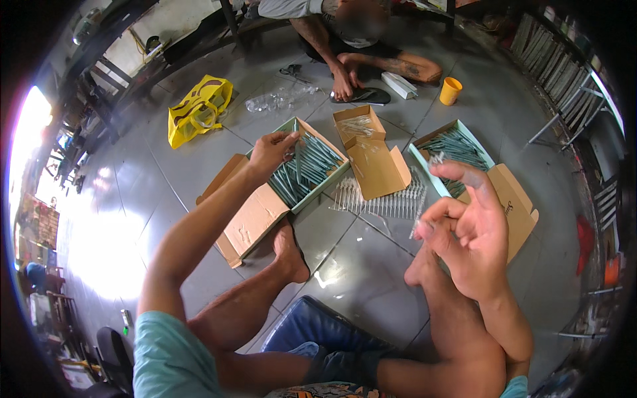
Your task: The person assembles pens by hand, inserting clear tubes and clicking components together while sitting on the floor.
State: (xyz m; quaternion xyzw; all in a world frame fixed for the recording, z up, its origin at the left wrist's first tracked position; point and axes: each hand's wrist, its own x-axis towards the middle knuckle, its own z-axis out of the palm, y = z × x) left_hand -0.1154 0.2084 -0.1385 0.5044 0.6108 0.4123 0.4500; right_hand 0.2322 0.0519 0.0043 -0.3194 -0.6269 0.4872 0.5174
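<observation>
My left hand point(275, 152) is closed in a pinch on a slender green pen-like stick point(298, 162), held above an open box point(323, 190) full of similar sticks. My right hand point(474, 229) is raised above my right shin, its index finger stretched out and its other fingers curled. Thumb and fingers pinch a thin clear plastic piece point(419, 222), slightly blurred. Another clear bit point(436, 159) shows at the index fingertip. Rows of clear plastic pieces point(391, 204) lie on the floor between my feet and the boxes.
A small brown carton point(379, 174) holds clear pieces. At the right stands a second box of green sticks point(458, 151). Beyond are a yellow bag point(199, 109), clear plastic packaging point(279, 99), an orange cup point(450, 91) and a seated person point(345, 40). A blue stool point(312, 328) is under me.
</observation>
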